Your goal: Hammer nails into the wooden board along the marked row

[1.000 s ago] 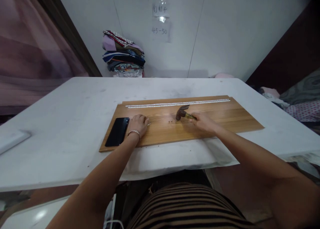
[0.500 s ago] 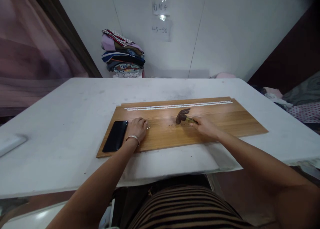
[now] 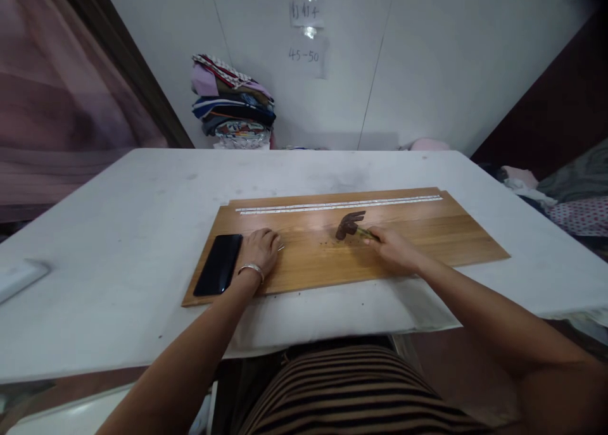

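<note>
A long wooden board [image 3: 427, 235] lies on the white table [image 3: 118, 232]. My right hand [image 3: 392, 248] is closed round the handle of a small claw hammer [image 3: 350, 225], whose dark head rests on the board beside a few tiny dark specks. My left hand [image 3: 259, 249], with a bangle on the wrist, rests curled on the board and pinches thin metal nails whose tips poke out to the right. A black phone [image 3: 218, 273] lies on the board's left end, touching that hand. A thin silver strip [image 3: 339, 204] runs along the board's far edge.
A pile of folded clothes [image 3: 232, 106] stands at the back against the white wall, under paper notes. A white flat object [image 3: 19, 275] sits at the table's left edge. Fabric heaps lie off to the right.
The view has drifted slightly downward. The hammer head has tilted up a little and shifted right with my right hand. My left hand stays by the phone.
</note>
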Demonstrator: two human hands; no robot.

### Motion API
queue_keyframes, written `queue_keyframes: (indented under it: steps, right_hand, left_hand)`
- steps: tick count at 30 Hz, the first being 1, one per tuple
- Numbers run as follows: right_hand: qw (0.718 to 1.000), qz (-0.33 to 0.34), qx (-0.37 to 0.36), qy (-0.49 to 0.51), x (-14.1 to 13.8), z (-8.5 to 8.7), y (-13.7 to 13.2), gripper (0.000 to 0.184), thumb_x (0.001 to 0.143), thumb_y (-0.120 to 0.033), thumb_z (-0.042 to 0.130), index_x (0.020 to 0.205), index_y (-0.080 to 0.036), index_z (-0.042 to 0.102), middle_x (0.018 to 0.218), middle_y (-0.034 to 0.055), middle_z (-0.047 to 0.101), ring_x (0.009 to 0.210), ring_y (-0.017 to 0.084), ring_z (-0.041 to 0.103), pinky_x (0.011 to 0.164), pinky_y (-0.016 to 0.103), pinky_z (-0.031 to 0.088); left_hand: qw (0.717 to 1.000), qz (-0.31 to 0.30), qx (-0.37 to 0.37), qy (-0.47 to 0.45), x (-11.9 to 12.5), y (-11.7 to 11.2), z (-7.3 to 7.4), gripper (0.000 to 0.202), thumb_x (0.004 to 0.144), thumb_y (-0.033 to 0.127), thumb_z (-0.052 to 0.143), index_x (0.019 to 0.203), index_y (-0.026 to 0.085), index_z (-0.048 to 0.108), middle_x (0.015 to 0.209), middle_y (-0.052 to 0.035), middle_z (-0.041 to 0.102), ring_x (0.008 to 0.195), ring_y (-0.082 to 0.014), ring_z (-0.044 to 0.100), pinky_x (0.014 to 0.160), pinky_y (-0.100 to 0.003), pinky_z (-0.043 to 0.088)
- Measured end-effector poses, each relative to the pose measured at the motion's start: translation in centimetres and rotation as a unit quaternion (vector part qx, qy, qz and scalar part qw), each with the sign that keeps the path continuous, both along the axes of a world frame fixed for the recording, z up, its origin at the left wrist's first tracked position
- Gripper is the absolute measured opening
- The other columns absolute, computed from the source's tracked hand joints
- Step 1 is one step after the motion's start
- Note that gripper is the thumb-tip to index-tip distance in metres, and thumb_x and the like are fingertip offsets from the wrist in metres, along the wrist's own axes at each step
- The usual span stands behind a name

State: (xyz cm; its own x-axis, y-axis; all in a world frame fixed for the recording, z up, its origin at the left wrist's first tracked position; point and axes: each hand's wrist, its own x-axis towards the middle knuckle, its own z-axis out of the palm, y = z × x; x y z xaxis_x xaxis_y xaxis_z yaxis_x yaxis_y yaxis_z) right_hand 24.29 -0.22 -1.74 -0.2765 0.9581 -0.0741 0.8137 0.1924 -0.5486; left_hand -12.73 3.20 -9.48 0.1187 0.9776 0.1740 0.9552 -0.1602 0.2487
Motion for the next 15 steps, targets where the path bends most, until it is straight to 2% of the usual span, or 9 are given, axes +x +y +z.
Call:
queue_keyframes:
  steps: [5, 15]
  right_hand:
    - [1.000, 0.005, -0.030, 0.000, -0.15, 0.09, -0.14, 0.019, 0.097, -0.032, 0.055, 0.090, -0.021, 0.068, 0.094, 0.0098, 0.075, 0.087, 0.025, 0.066, 0.075, 0.034, 0.045]
    - [1.000, 0.005, -0.016, 0.000, -0.07, 0.02, 0.04, 0.022, 0.097, -0.036, 0.054, 0.093, -0.020, 0.070, 0.091, 0.0091, 0.074, 0.084, 0.024, 0.065, 0.073, 0.034, 0.044]
  left_hand:
    - [1.000, 0.000, -0.002, -0.007, 0.04, -0.27, 0.16, 0.037, 0.101, 0.032, 0.043, 0.114, 0.019, 0.076, 0.128, -0.0124, 0.072, 0.123, -0.0291, 0.062, 0.112, -0.044, 0.044]
    - [1.000, -0.003, -0.001, -0.009, -0.06, -0.52, 0.05, 0.039, 0.102, 0.030, 0.041, 0.115, 0.020, 0.076, 0.129, -0.0124, 0.072, 0.123, -0.0290, 0.062, 0.111, -0.044, 0.044]
